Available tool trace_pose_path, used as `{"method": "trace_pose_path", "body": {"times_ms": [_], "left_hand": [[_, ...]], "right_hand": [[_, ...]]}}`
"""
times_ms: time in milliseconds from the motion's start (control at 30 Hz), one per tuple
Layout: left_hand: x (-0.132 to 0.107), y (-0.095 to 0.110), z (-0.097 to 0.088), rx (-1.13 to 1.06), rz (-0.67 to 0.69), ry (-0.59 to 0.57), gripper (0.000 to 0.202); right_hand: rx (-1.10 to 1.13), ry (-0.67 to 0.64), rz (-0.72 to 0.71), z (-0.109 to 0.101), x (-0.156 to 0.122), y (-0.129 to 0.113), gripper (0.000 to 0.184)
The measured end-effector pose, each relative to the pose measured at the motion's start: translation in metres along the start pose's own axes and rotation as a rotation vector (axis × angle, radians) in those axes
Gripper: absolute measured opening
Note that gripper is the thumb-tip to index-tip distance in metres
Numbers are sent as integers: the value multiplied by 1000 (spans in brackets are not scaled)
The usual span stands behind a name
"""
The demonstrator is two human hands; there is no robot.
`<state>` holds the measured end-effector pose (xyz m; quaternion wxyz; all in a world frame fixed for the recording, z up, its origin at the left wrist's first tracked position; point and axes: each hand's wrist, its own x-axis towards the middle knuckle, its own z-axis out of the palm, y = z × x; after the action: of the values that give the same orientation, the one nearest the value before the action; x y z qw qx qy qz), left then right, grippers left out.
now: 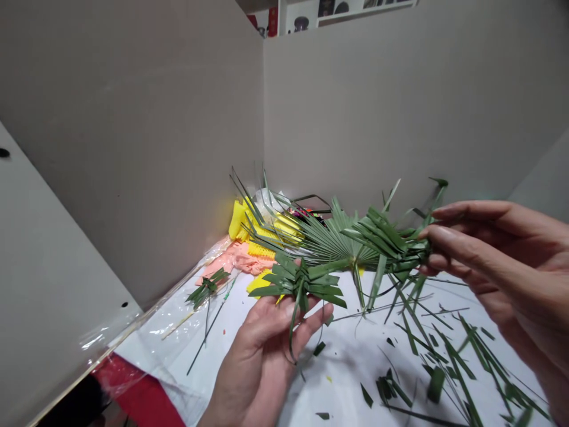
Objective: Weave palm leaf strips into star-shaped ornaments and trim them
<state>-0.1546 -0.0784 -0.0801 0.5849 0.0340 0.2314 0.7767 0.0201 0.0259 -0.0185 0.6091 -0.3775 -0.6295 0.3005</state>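
Room: two grey partition walls meet in a corner, with a lower panel along the left and a shelf showing above

Surface: a white sheet partly under clear plastic film, a red cloth at its lower left edge

Open room: the sheet's bare stretch lies below and between the hands; the corner behind is crowded

Left hand: low and palm up, fingers spread and slightly curled, a woven palm cluster against them; how firm the hold is cannot be told

Right hand: raised at the right, fingers nearly closed, pinching a second woven palm cluster

Between them: a green palm fan, joined to both clusters, over the yellow pieces

Counts: two hands, two held clusters, one palm fan, one small woven bundle on the film, one pink piece, about four yellow pieces, many green palm scraps
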Motion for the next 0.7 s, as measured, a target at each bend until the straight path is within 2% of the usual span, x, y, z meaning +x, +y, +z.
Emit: {"method": "trace_pose_path", "body": {"times_ms": [133,300,567,700], "left_hand": [[-5,-1,2,34,-4,71,27],[-7,0,9,57,1,11,32],[-7,0,4,90,-10,57,27],[-8,0,4,108,-26,13,26]], "right_hand": [[-15,-5,25,1,-1,-3,25],[1,-10,36,2,-1,-7,28],[-38,-79,8,-3,-1,-4,17],[-50,-70,5,-2,-2,-2,24]]}}
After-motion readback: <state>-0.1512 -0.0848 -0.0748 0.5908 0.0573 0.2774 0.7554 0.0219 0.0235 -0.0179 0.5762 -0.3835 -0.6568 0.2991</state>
